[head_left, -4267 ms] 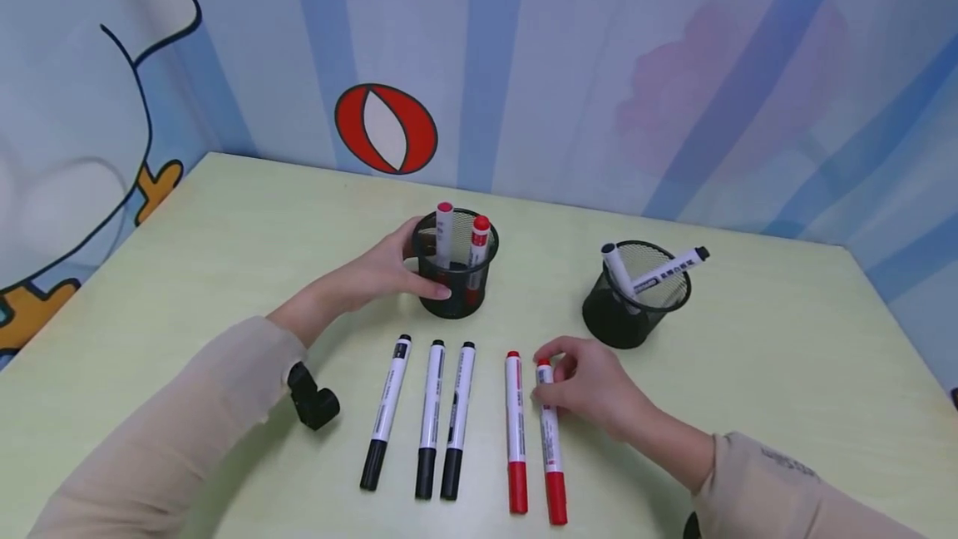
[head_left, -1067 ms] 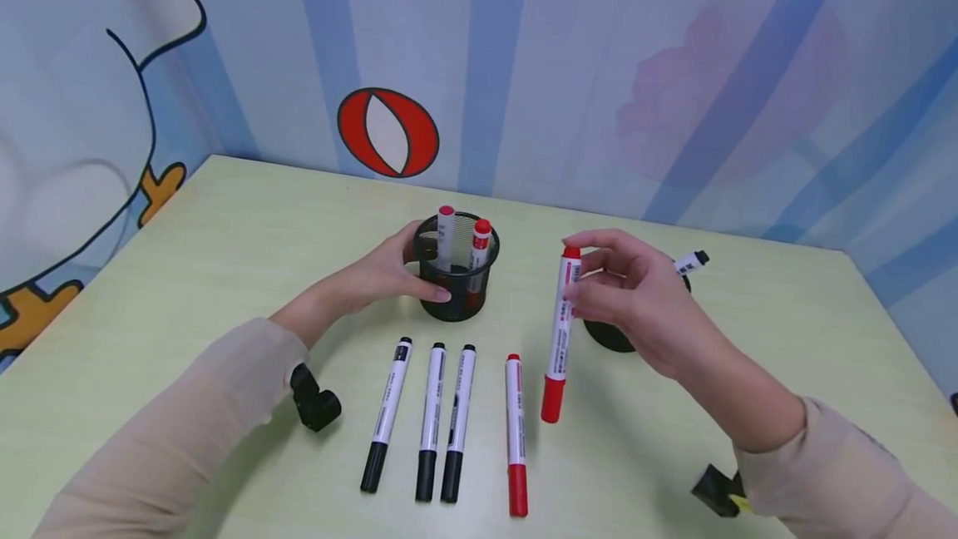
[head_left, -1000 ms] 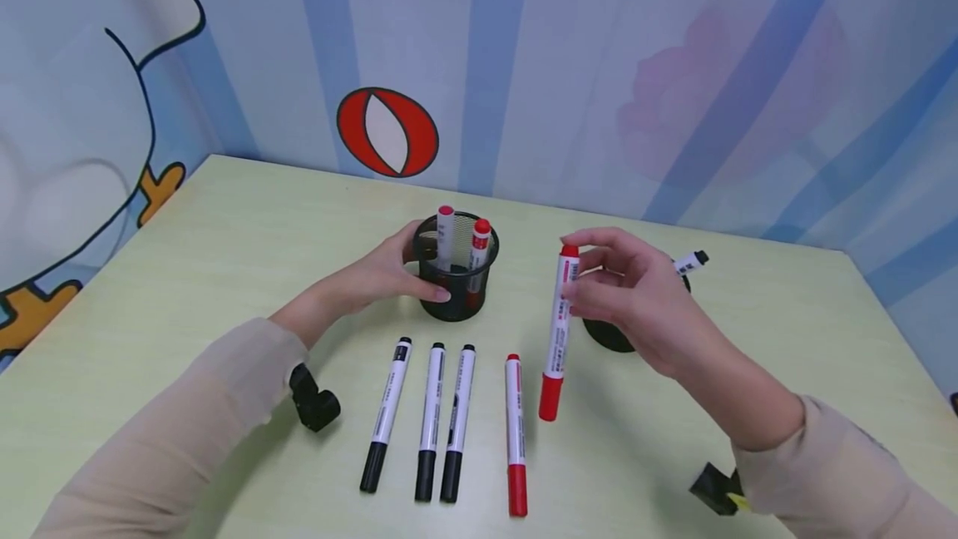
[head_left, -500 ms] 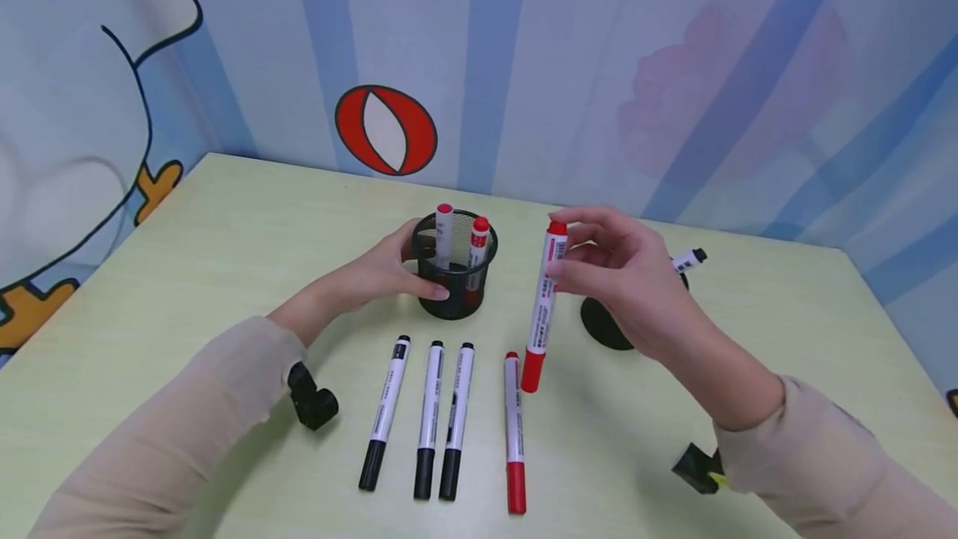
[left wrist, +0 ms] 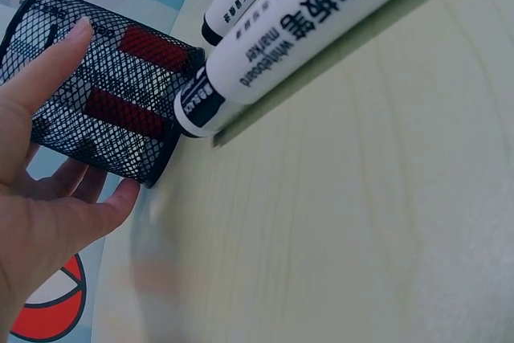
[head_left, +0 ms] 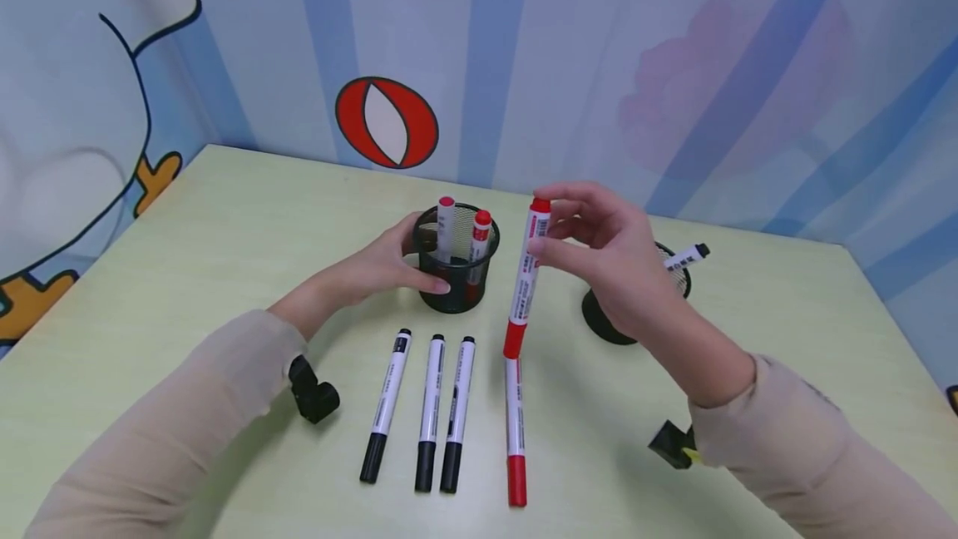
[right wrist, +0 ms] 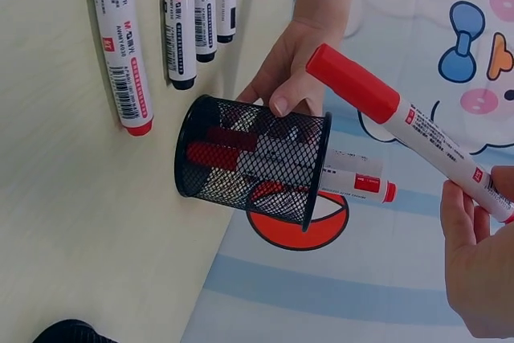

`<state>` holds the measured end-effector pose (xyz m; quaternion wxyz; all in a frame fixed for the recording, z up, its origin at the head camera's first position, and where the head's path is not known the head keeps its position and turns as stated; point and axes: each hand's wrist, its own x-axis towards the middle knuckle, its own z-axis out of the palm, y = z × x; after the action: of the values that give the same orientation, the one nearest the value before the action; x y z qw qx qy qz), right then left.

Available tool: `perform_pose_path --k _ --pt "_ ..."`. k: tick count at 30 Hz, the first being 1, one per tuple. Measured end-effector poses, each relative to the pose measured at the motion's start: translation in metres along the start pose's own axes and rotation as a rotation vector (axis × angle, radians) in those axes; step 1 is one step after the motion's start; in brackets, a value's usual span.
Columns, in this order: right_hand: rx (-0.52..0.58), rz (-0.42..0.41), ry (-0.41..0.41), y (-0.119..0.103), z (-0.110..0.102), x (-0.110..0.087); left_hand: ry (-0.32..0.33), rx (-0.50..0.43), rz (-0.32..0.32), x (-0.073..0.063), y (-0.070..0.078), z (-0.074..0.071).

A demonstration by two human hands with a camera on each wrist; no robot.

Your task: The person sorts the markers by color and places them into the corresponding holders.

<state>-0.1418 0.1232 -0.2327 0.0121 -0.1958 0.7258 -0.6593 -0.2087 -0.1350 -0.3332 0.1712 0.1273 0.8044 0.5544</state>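
My left hand (head_left: 382, 264) grips the side of a black mesh pen cup (head_left: 458, 294), its thumb across the front. Two red whiteboard markers (head_left: 480, 238) stand in that cup, red caps down. To the right of the cup, my right hand (head_left: 609, 252) pinches another red marker (head_left: 526, 277) near its upper end. This marker tilts slightly, cap pointing down, held above the table. In the right wrist view the held marker (right wrist: 434, 146) is apart from the cup (right wrist: 253, 158). One red marker (head_left: 516, 431) lies on the table below it.
Several black markers (head_left: 388, 406) lie side by side in front of the left cup. A second mesh cup (head_left: 609, 323) stands behind my right hand, partly hidden, with a black marker (head_left: 684, 258) sticking out. The patterned wall (head_left: 554, 65) rises at the table's back edge.
My right hand first took the red marker from the table and lifted it. Over the last second it has carried it left and upward toward the left cup. The left hand stays put.
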Motion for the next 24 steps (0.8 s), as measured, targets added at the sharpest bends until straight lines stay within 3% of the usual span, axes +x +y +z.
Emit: perform_pose_path --k 13,24 --pt "0.039 -0.054 0.041 0.004 0.006 0.015 0.017 0.015 -0.006 0.002 0.001 0.0" --pt "0.082 -0.105 0.07 0.01 0.013 0.026 -0.012 -0.012 0.025 0.0 0.0 0.001"
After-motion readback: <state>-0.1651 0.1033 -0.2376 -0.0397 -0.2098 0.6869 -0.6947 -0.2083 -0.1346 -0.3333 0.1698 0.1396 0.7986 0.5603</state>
